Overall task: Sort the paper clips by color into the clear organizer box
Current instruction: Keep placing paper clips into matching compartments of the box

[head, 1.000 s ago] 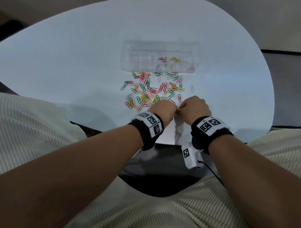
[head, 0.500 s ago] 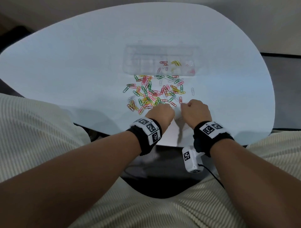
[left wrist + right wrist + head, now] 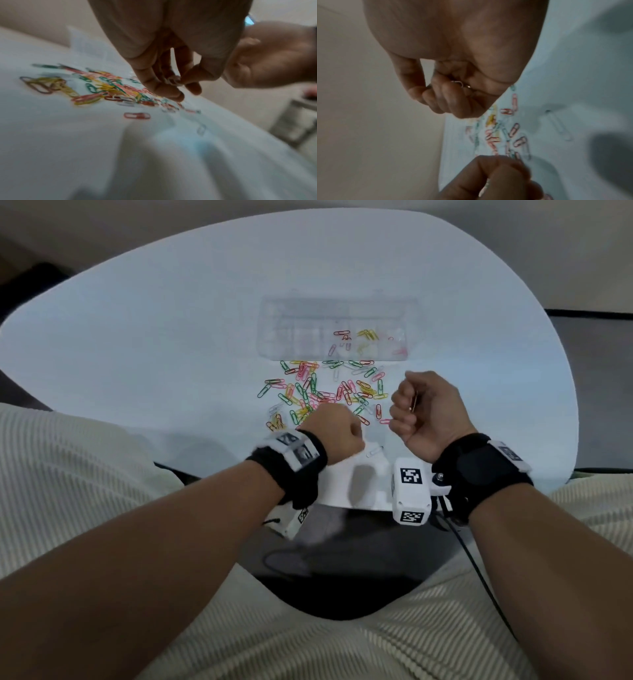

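A loose pile of coloured paper clips (image 3: 325,395) lies on the white table, just in front of the clear organizer box (image 3: 337,335). The box's right compartments hold a few red, yellow and pink clips. My left hand (image 3: 337,429) is curled at the pile's near edge. In the left wrist view its fingertips (image 3: 186,79) pinch a white clip (image 3: 174,80). My right hand (image 3: 407,405) is raised beside the pile's right edge, with its fingers curled round a thin clip (image 3: 414,402) whose colour I cannot tell. The same clip (image 3: 460,83) shows in the right wrist view.
A single white clip (image 3: 375,451) lies on the table (image 3: 171,337) between my two wrists, near the front edge. Several stray clips (image 3: 378,410) lie right of the pile. The table's left side and far side are bare. My lap is below the edge.
My hands were touching at the pile's near edge and have moved apart. The right hand rose and turned sideways with a clip; the left stayed low by the pile.
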Tool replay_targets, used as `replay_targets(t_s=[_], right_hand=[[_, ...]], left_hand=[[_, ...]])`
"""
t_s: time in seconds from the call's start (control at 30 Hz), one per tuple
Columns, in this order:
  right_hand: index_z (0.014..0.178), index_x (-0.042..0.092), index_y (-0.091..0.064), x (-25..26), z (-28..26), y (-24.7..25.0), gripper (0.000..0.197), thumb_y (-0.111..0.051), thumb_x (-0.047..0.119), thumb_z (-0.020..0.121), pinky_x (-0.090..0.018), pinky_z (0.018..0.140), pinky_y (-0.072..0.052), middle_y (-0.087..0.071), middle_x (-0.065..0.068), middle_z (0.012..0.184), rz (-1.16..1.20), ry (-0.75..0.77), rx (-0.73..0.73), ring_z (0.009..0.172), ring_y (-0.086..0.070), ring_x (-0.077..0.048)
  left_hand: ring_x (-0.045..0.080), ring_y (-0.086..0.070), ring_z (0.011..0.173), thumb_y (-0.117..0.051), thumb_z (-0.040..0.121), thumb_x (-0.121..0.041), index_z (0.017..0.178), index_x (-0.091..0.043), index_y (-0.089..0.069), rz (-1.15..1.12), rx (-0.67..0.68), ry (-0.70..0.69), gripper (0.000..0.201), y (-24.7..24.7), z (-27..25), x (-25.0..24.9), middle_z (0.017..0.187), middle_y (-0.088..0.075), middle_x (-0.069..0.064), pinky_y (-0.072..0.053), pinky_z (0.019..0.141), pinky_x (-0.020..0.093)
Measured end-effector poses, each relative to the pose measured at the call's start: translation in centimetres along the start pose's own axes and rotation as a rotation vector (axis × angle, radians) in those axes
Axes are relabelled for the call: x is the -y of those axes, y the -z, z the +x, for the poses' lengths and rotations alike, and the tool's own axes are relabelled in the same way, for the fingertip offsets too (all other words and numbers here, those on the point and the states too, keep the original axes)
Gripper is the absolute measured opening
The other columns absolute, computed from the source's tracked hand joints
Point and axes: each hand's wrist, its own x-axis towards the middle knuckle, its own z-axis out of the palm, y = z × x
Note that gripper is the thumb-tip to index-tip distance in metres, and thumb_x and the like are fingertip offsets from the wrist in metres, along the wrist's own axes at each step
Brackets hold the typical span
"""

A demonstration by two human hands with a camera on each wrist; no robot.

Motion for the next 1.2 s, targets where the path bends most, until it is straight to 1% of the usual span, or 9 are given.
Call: replay_targets(t_s=[0.1,0.2,0.3,0.37,0.53,0.7,0.83,1.07,1.2], right_hand=[[0.054,0.018,-0.036,1.4,-0.1,-1.1,0.042,-0.053,0.027,0.091,-0.026,0.047,-0.015,-0.028,0.001,0.051,-0.251,0.083,-0.097,0.048,-0.021,-0.016],[0.059,0.015,-0.042,1.2,0.0,-0.9,0.040,-0.064,0.033,0.087,-0.028,0.053,-0.027,-0.035,-0.001,0.054,-0.966,0.135,-0.208,0.051,-0.030,-0.018],[0.062,0.014,-0.053,-0.7,0.3,0.5,0.035,-0.078,0.033,0.077,-0.026,0.057,-0.034,-0.051,0.004,0.064,-1.297,0.069,-0.089,0.063,-0.047,-0.014],[0.077,0.021,-0.068,-1.7,0.5,0.8,0.021,-0.085,0.032,0.069,-0.025,0.068,-0.038,-0.061,0.008,0.089,-1.403,0.027,-0.074,0.086,-0.054,-0.011],[0.085,0.031,-0.072,-2.1,0.9,0.2,0.019,-0.083,0.025,0.071,-0.025,0.076,-0.049,-0.066,0.004,0.094,-1.560,0.019,-0.125,0.082,-0.060,-0.015],[0.082,0.025,-0.073,-3.0,1.1,0.1,0.010,-0.079,0.027,0.074,-0.032,0.080,-0.056,-0.071,-0.001,0.093,-1.647,-0.054,-0.163,0.087,-0.066,-0.021],[0.090,0.018,-0.070,-3.4,1.0,-0.7,0.026,-0.078,0.034,0.071,-0.030,0.070,-0.052,-0.066,-0.001,0.083,-1.717,-0.082,-0.211,0.078,-0.063,-0.022],[0.068,0.018,-0.041,-4.5,0.1,-2.0,0.030,-0.068,0.029,0.073,-0.027,0.065,-0.041,-0.044,0.001,0.068,-1.832,-0.044,-0.257,0.072,-0.052,-0.024],[0.077,0.017,-0.059,-4.8,0.3,-2.1,0.021,-0.069,0.033,0.069,-0.027,0.063,-0.042,-0.049,0.000,0.071,-1.785,-0.040,-0.246,0.072,-0.054,-0.025]], left_hand=[[0.021,-0.045,0.059,-0.049,0.082,-0.002,0.059,-0.006,-0.053,-0.116,-0.076,0.092,0.023,1.5,1.0,1.1,0.060,-0.048,0.009,-0.042,0.058,0.027],[0.023,-0.047,0.072,-0.042,0.086,0.007,0.061,-0.009,-0.040,-0.115,-0.004,0.185,0.030,1.6,1.0,1.1,0.067,-0.045,0.006,-0.044,0.073,0.031],[0.021,-0.054,0.078,-0.054,0.085,-0.012,0.075,-0.008,-0.058,0.036,0.009,0.092,0.011,0.3,0.9,1.8,0.082,-0.059,0.009,-0.048,0.076,0.037],[0.018,-0.059,0.086,-0.060,0.082,-0.029,0.088,-0.024,-0.062,0.018,-0.023,0.081,0.008,-0.5,0.6,1.6,0.095,-0.066,-0.002,-0.051,0.078,0.034],[0.020,-0.059,0.098,-0.056,0.089,-0.039,0.110,-0.031,-0.059,0.108,-0.040,0.101,0.023,-0.8,1.0,1.6,0.109,-0.065,-0.003,-0.042,0.073,0.029],[0.020,-0.059,0.098,-0.052,0.092,-0.038,0.110,-0.026,-0.062,0.207,-0.009,0.100,0.023,-0.7,0.9,1.7,0.110,-0.063,-0.002,-0.039,0.070,0.028],[0.023,-0.061,0.093,-0.050,0.092,-0.033,0.107,-0.020,-0.063,0.261,-0.008,0.074,0.024,-0.8,0.8,1.3,0.104,-0.065,0.000,-0.042,0.069,0.029],[0.020,-0.057,0.080,-0.053,0.085,-0.032,0.087,-0.018,-0.061,0.151,-0.031,0.068,0.016,-0.8,0.5,0.9,0.088,-0.061,-0.002,-0.041,0.063,0.029],[0.024,-0.039,0.063,-0.042,0.090,-0.024,0.062,-0.015,-0.036,-0.243,-0.140,0.173,0.030,-0.4,0.0,1.3,0.062,-0.044,0.002,-0.031,0.054,0.031]])
